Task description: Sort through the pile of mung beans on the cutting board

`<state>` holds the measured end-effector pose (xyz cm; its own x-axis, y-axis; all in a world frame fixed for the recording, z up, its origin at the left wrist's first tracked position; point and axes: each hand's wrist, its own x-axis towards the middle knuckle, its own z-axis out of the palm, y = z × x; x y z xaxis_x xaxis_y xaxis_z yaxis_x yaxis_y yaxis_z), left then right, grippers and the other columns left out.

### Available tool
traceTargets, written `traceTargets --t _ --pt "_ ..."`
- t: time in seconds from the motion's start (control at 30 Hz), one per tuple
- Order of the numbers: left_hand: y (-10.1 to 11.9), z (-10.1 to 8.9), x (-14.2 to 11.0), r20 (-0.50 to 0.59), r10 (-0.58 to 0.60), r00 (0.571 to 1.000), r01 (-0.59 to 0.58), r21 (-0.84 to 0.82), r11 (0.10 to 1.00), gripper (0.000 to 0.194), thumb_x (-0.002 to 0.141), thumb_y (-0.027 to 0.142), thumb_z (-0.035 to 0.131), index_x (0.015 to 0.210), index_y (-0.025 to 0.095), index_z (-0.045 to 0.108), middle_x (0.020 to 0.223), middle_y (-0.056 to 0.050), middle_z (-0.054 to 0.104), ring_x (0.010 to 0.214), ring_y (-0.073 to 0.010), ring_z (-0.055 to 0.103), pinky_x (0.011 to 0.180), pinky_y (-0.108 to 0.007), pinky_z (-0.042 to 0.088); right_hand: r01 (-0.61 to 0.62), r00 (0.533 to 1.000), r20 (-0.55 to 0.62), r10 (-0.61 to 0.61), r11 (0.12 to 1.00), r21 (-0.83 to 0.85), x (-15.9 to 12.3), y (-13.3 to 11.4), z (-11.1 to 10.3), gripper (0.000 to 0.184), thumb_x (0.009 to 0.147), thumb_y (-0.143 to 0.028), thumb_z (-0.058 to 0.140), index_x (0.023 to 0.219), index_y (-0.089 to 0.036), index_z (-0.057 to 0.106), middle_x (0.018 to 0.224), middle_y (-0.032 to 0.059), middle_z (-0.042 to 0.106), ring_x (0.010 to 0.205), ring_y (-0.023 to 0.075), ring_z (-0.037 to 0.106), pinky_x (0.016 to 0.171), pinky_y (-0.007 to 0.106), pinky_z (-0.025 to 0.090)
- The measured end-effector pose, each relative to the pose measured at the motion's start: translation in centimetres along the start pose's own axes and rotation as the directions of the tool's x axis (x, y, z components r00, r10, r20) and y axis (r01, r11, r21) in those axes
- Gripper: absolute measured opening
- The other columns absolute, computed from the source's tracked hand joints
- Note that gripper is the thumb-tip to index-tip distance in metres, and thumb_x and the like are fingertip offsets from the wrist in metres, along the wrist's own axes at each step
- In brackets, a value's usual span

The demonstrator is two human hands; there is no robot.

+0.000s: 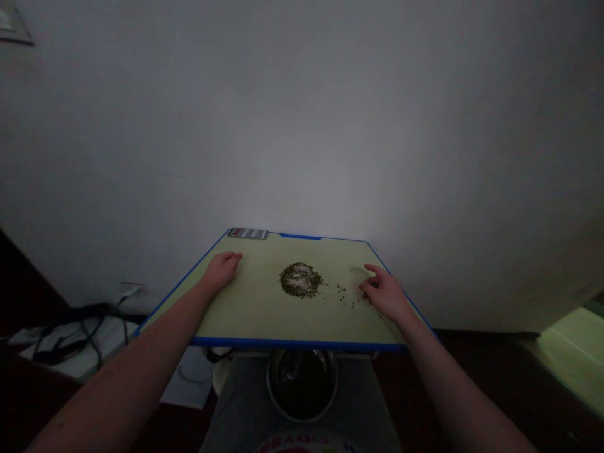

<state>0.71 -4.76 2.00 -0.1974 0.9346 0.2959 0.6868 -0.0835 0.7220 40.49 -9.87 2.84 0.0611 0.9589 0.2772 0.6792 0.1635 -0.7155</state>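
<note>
A pale green board with a blue rim lies in front of me against a white wall. A small heap of dark green seeds sits near its middle, with white grains mixed in. A few loose seeds lie to its right. My left hand rests on the board's left part, fingers loosely curled, holding nothing I can see. My right hand hovers beside the loose seeds, thumb and fingers drawn together in a pinch over them.
A round metal bowl sits in my lap under the board's near edge. A striped flat object lies at the board's far left corner. Dark cables and papers lie on the floor at left.
</note>
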Motion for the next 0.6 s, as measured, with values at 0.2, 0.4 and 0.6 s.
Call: traceTargets --t 0.2,0.4,0.6 --pt "0.4 -0.3 -0.3 0.020 0.000 1.000 0.001 -0.046 0.999 0.022 0.067 0.027 0.035 0.047 0.018 0.041 0.044 0.002 0.039 0.047 -0.0113 0.038 0.047 -0.024 0.027 0.060 0.995 0.072 -0.066 0.995 0.080 -3.2 -0.9 2.7 0.035 0.069 -0.024 0.048 0.104 -0.020 0.049 0.059 -0.0043 0.059 0.046 0.0104 0.054 0.048 0.021 0.039" --pt "0.1 -0.4 -0.2 0.028 0.015 0.999 -0.014 -0.036 0.999 0.021 0.066 0.026 0.034 0.049 0.018 0.043 0.045 0.002 0.041 0.049 -0.0121 0.040 0.047 -0.024 0.028 0.137 0.980 0.158 -0.123 0.988 -0.078 -4.4 -3.4 4.6 0.024 0.069 -0.025 0.048 0.085 -0.019 0.065 0.073 0.0028 0.066 0.065 0.0144 0.059 0.062 0.024 0.043" --pt "-0.1 -0.3 -0.1 0.042 0.015 0.999 -0.014 -0.012 1.000 0.018 0.064 0.024 0.035 0.051 0.018 0.046 0.047 0.001 0.043 0.052 -0.0132 0.043 0.049 -0.024 0.029 0.139 0.980 0.163 -0.110 0.974 -0.178 -4.3 -4.7 5.3 0.026 0.071 -0.026 0.049 0.087 -0.019 0.067 0.078 0.0031 0.068 0.071 0.0155 0.060 0.067 0.025 0.043"
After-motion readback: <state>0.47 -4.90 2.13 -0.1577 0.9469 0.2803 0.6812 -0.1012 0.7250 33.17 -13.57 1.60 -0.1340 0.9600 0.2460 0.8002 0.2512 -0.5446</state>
